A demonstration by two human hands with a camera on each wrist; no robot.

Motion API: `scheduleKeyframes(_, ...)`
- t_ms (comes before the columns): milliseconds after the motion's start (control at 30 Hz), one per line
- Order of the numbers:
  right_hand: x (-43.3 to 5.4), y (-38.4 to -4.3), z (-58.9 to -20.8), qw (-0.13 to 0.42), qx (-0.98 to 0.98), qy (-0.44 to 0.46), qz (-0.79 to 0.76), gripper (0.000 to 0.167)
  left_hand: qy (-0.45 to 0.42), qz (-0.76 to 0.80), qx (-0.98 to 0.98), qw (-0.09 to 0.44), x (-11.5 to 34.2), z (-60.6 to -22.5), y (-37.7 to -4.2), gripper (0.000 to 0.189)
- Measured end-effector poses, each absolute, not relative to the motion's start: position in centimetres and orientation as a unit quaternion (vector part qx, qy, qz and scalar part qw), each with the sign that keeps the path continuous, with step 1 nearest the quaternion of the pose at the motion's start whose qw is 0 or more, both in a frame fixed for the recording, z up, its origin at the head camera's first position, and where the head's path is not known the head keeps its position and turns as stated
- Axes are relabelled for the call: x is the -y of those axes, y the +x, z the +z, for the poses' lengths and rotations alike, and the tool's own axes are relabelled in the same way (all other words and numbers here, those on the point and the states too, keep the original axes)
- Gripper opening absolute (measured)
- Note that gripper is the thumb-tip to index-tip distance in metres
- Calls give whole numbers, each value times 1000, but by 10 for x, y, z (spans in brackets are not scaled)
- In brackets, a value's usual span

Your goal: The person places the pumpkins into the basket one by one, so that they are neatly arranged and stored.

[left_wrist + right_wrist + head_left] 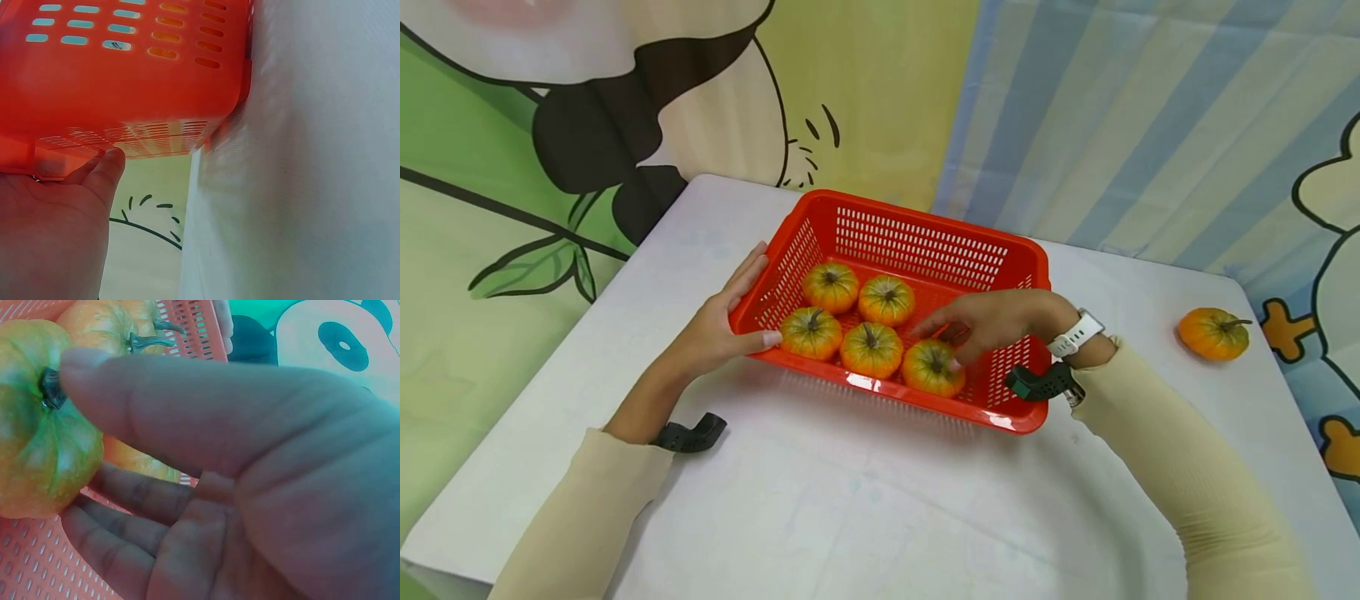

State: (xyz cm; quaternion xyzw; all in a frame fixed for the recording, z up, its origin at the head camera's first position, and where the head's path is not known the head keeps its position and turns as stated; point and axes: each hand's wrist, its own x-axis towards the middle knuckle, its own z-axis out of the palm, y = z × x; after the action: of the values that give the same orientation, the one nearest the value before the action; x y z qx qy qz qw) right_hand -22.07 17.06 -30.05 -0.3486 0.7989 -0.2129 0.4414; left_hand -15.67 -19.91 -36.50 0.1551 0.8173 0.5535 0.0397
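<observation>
A red slotted plastic basket (pixel 925 225) stands on the white table with several small orange-green pumpkins (pixel 887 300) inside. My left hand (pixel 718 329) holds its left front corner, the thumb lying at the rim. Fingertips of that hand reach the outer wall of the basket (pixel 112 94) in the left wrist view. Inside the basket, my right hand (pixel 992 321) hovers around the rightmost front pumpkin (pixel 932 371). In the right wrist view, the thumb is by the stem of this pumpkin (pixel 37 437) and the loosely bent fingers are at its side, without a clear grip.
One more pumpkin (pixel 1213 333) lies on the table (pixel 865 508) at the far right, outside the basket. Printed cloth (pixel 865 92) hangs right behind the table. A white wristband (pixel 1077 333) and dark straps (pixel 692 433) are on the wrists.
</observation>
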Motion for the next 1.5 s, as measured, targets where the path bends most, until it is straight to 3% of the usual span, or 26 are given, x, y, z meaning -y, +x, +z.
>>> scheduleKeyframes(300, -179, -219, -290, 416, -799, -356, -249, 60, 163, 555, -815, 40, 199, -367, -156, 96)
scheduleKeyframes(733, -198, -211, -283, 318, -828, -361, -287, 43, 158, 553, -817, 37, 201, -365, -157, 95)
scheduleKeyframes(1200, -230, -198, -274, 176, -864, -307, -358, 32, 162, 558, -813, 37, 200, -364, -157, 96)
scheduleKeyframes(1500, -255, -185, -270, 44, -880, -266, -391, 26, 160, 558, -814, 36, 199, -365, -156, 94)
